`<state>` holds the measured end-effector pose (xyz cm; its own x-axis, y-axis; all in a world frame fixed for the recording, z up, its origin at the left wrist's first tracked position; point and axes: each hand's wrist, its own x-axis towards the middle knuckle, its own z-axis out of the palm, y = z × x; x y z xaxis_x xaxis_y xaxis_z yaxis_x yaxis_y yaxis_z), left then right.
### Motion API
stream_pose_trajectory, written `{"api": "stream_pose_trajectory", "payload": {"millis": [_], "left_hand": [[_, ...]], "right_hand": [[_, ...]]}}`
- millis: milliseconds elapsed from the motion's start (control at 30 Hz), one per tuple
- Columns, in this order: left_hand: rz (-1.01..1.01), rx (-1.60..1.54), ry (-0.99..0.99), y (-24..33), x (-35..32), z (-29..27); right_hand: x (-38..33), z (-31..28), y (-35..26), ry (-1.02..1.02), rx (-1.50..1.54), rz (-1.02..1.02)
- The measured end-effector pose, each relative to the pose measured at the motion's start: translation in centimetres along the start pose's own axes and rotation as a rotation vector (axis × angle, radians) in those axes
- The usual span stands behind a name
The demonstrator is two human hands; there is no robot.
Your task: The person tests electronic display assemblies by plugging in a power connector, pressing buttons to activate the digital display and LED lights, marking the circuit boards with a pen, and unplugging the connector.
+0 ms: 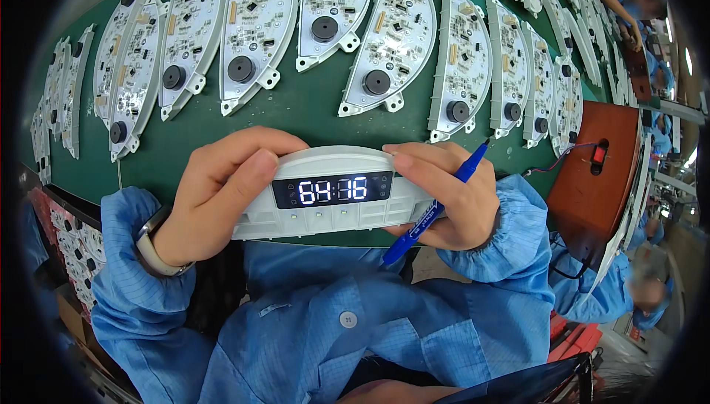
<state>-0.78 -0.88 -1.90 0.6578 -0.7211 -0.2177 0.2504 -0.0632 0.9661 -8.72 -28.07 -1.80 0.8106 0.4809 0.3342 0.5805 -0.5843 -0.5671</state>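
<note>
Between my two hands is a white plastic display module point(333, 219) with a curved top edge, held up near my body. Its dark display window point(334, 189) faces me and is lit with white digits. My left hand point(222, 189) grips the left end, thumb along the top edge. At the other end, my right hand point(455, 197) closes round the module, fingers over the top and beneath it. A blue marker pen point(436, 204) also sits in my right hand, slanting across the fingers, its dark tip pointing up and away.
Several half-round white modules with circuit boards point(392, 42) stand in a row across the green table point(296, 119). To the right is a brown box point(595, 175) with a red switch and a thin wire. Co-workers in blue point(614, 278) sit along the right side.
</note>
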Motion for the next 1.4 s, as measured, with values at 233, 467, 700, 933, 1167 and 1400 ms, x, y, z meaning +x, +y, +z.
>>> {"api": "stream_pose_trajectory", "payload": {"millis": [233, 467, 700, 933, 1167, 1400], "left_hand": [[0.1, 0.156, -0.08, -0.2, 0.5, 0.0], [-0.137, -0.008, -0.055, -0.4, 0.9, 0.1], [-0.143, 0.028, -0.047, -0.2, 0.9, 0.5], [-0.132, 0.049, -0.05, -0.3, 0.7, 0.6], [-0.143, 0.089, -0.054, -0.1, 0.7, 0.6], [-0.116, 0.077, -0.029, -0.1, 0.7, 0.7]], "right_hand": [[0.2, 0.4, 0.3, 0.065, 0.005, -0.022], [0.8, 1.2, -0.2, 0.345, 0.078, 0.044], [2.0, 0.9, -2.3, 0.167, -0.075, 0.151], [3.2, 1.2, -4.3, 0.127, -0.199, 0.267], [2.7, 2.0, -4.6, 0.136, -0.242, 0.28], [1.4, 2.8, -3.9, 0.272, -0.476, 0.082]]}}
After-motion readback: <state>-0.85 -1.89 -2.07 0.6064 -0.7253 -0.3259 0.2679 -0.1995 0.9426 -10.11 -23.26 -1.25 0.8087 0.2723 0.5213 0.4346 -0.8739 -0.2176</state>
